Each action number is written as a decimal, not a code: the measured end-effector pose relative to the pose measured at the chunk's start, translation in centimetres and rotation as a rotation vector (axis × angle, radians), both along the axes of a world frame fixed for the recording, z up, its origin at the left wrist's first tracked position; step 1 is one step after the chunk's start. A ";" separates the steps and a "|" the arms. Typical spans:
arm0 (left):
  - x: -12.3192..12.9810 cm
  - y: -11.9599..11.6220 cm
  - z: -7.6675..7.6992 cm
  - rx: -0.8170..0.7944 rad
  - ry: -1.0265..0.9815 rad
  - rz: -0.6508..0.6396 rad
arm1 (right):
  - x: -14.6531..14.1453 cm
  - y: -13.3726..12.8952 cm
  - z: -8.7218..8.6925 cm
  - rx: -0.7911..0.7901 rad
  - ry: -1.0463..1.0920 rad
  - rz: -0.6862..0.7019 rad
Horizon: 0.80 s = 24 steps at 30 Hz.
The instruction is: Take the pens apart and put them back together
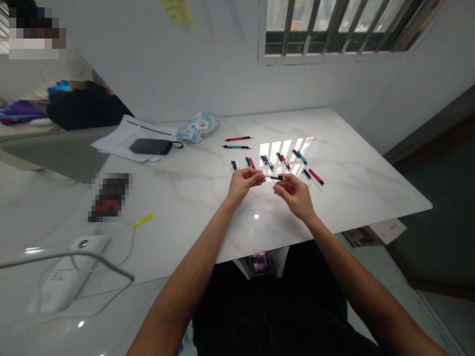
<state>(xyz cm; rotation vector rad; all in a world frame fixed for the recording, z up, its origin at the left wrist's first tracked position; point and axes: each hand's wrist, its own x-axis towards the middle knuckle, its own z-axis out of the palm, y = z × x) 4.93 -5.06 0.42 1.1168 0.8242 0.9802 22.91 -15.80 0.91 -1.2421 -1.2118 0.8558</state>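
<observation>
A pen with a white barrel and a black end [273, 177] lies level between my two hands over the marble-patterned table [178, 222]. My left hand [245, 183] pinches its white end, and the fingers of my right hand [296, 193] close on its black end. Just beyond my hands lie several pen parts in small groups, among them a red barrel [316, 176], a blue barrel [302, 157] and a black piece [307, 173]. Farther back, a red and black pen [238, 139] rests above a blue and black pen [236, 147].
At the back left are papers [128, 133] with a black phone-like device [151, 146] on them, and a blue-white soft packet [198, 127]. A yellow stick [143, 220], a white device [72, 272] and a cable [100, 257] lie at left. The table's right corner is [426, 205].
</observation>
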 end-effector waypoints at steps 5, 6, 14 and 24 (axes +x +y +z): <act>0.0 -0.5 0.0 0.008 0.043 -0.180 | 0.6 1.4 0.9 0.048 -0.045 -0.130; 0.0 -0.6 0.1 0.003 0.053 -0.208 | 0.8 1.6 1.0 0.060 -0.029 -0.134; -0.2 -0.7 0.4 0.002 0.107 -0.296 | 1.3 1.9 1.4 0.100 -0.001 -0.125; -0.2 -0.8 0.3 0.042 0.154 -0.313 | 3.2 1.8 0.9 0.124 0.033 -0.181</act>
